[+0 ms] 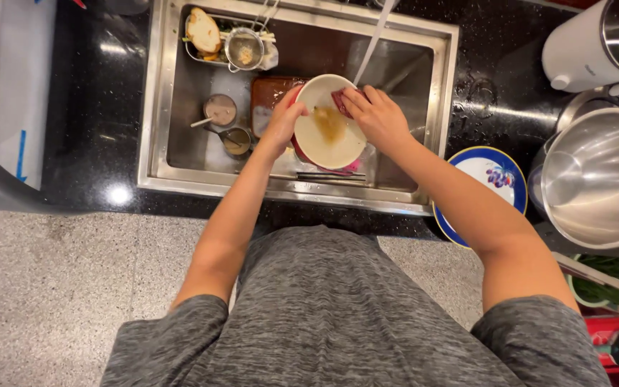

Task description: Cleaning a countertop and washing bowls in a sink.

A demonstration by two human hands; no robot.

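So the steel sink [157, 107] was the centre of everything here, sunk into a black desk [102, 107]. Inside it, near the middle, sat a cream bowl [329, 122] with a red outside, tilted up toward the camera, with a brownish smear of leftover sauce in the bottom. A thin stream of water [371, 44] ran down at the bowl's upper right rim.

At the back left corner of the sink was a small metal tray [196, 51] with a piece of bread [203, 30] and a little mesh strainer [244, 49] holding scraps. In the sink to the left of the bowl were two small cups [220, 110] with brown liquid, plus a reddish-brown board [266, 97] lying flat.

The left hand [283, 120] had its grip clamped on the bowl's left rim, fingers wrapped over the edge. The right hand [375, 115] was closed on a dark red sponge [343, 99], pressing it against the bowl's upper right rim.

Right of the sink on the desk: a blue-rimmed plate [492, 174] with a fruit print, a big steel pot [600, 179] and a white appliance [582, 50].
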